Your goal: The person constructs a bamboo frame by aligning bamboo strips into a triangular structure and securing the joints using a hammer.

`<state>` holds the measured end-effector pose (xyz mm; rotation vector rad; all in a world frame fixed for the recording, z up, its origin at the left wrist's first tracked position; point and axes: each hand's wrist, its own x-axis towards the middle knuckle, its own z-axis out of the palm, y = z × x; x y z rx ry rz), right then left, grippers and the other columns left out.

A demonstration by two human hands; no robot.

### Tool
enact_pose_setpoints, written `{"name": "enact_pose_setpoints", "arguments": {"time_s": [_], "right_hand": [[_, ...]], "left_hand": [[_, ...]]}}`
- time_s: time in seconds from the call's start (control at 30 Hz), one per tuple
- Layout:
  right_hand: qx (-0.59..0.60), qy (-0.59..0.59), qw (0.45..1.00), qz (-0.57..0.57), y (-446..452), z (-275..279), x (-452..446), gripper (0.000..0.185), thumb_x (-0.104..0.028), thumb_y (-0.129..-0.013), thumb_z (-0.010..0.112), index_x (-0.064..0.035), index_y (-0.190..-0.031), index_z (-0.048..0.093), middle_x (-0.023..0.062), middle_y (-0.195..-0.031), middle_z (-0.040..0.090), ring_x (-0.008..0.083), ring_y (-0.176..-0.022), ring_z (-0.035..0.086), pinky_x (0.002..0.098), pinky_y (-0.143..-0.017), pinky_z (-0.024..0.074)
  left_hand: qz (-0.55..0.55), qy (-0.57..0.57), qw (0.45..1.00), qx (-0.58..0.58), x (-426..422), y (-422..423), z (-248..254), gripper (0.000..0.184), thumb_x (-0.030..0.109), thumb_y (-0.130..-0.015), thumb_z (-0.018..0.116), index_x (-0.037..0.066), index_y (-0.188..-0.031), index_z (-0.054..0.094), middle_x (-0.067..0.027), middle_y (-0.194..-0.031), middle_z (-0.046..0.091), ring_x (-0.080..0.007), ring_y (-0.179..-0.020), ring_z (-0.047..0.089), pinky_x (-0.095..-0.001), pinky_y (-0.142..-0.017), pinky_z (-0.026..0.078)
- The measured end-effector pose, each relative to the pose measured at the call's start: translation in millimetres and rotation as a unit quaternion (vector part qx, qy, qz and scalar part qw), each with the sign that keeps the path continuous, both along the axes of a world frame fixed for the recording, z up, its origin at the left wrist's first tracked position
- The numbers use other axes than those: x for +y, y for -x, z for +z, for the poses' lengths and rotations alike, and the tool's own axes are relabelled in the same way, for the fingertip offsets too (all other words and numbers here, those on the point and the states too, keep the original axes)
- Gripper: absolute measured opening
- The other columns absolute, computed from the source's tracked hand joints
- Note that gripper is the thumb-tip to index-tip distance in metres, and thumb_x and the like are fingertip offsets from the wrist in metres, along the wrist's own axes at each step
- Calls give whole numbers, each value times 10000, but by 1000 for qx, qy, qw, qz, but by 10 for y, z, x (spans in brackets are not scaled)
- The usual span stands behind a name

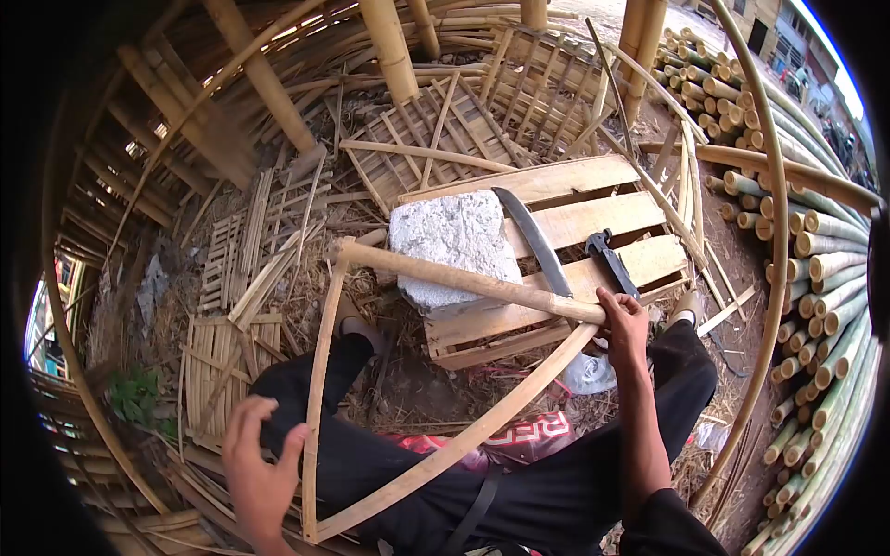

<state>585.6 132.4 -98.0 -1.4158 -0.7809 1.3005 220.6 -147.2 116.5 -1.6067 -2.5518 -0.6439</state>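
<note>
My right hand (623,320) is closed on the right end of a bamboo pole (454,278), where a bent bamboo strip (454,445) meets it. The strip runs down over my lap, folds sharply and rises to the pole's left end, forming a rough triangle. My left hand (260,454) is just left of the strip's upright side, fingers apart and holding nothing. Behind the pole, a whitish stone block (454,243) sits on a slatted wooden crate (575,222). A curved blade (533,239) lies beside the block, and a dark tool (612,264) lies farther right.
Stacked bamboo poles (825,269) fill the right side. Woven bamboo panels (436,139) stand behind the crate, with slat pieces (246,250) on the left. A long curved strip (777,232) arches at the right. A clear plastic bag (589,373) lies below the crate.
</note>
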Motion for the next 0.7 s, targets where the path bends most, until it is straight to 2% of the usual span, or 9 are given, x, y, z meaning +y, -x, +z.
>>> {"name": "enact_pose_setpoints", "arguments": {"time_s": [0.03, 0.1, 0.17, 0.27, 0.47, 0.5, 0.53, 0.6, 0.7], "right_hand": [[-7, 2, 1000, 8, -6, -33, 28, 270, -283, -869, 811, -98, -829, 617, -5, -715, 609, 92, -540, 580, 236, -470, 486], [12, -13, 1000, -7, 20, -96, 55, 267, -273, -871, 811, -113, -814, 605, -16, -692, 596, 82, -545, 574, 230, -480, 480], [12, -13, 1000, -5, 72, 5, 56, 302, -267, -851, 832, -100, -836, 581, 3, -708, 615, 69, -539, 556, 221, -450, 467], [22, -54, 998, -4, 76, 22, 91, 306, -264, -863, 823, -104, -807, 568, 1, -702, 611, 69, -540, 565, 226, -448, 475], [-52, -40, 997, -28, 110, 4, 132, 283, -279, -884, 806, -104, -782, 608, -30, -666, 570, 50, -535, 510, 209, -465, 400], [-53, -42, 997, -32, 122, -43, 161, 293, -298, -890, 799, -102, -781, 612, -39, -651, 548, 47, -522, 483, 208, -465, 379], [-101, -55, 993, -1, 42, -112, 168, 350, -373, -900, 773, -60, -840, 628, -7, -672, 576, 69, -538, 524, 221, -476, 427], [-90, -42, 995, 0, 69, -103, 192, 379, -402, -909, 754, -41, -872, 647, 14, -708, 602, 76, -575, 541, 229, -508, 442], [-90, -32, 995, -3, 115, -50, 200, 393, -412, -921, 732, -26, -896, 662, 22, -736, 617, 82, -596, 554, 237, -523, 454]], "left_hand": [[-49, -66, 996, 23, 118, -49, 235, 405, 301, -879, 734, -15, -1109, 628, -166, -1136, 636, -318, -1019, 622, -376, -793, 486], [-125, -241, 956, 115, 237, -97, 573, 464, 339, -895, 702, -20, -1180, 628, -139, -1236, 641, -276, -1099, 610, -368, -827, 480], [-246, -297, 896, 219, 264, -4, 985, 492, 353, -912, 675, -24, -1222, 617, -132, -1259, 638, -251, -1112, 610, -356, -837, 482], [-364, -299, 838, 276, 413, 30, 1086, 510, 371, -922, 658, -23, -1242, 610, -132, -1272, 635, -245, -1116, 613, -355, -840, 486], [-490, -275, 790, 246, 776, -44, 839, 547, 408, -943, 625, -21, -1281, 597, -130, -1298, 630, -234, -1123, 620, -352, -847, 494], [-498, -278, 788, 230, 833, -44, 808, 553, 414, -946, 620, -21, -1288, 595, -130, -1302, 629, -232, -1124, 621, -351, -848, 495], [-503, -285, 789, 208, 904, -32, 790, 560, 420, -950, 614, -21, -1294, 593, -130, -1306, 628, -230, -1126, 623, -351, -849, 496], [-508, -310, 788, 156, 1065, 42, 778, 572, 432, -956, 603, -20, -1307, 589, -129, -1315, 627, -227, -1128, 625, -349, -851, 499], [-341, -279, 898, -17, 1625, 306, 309, 591, 450, -967, 587, -19, -1327, 583, -128, -1328, 624, -221, -1132, 629, -348, -854, 502]]}}
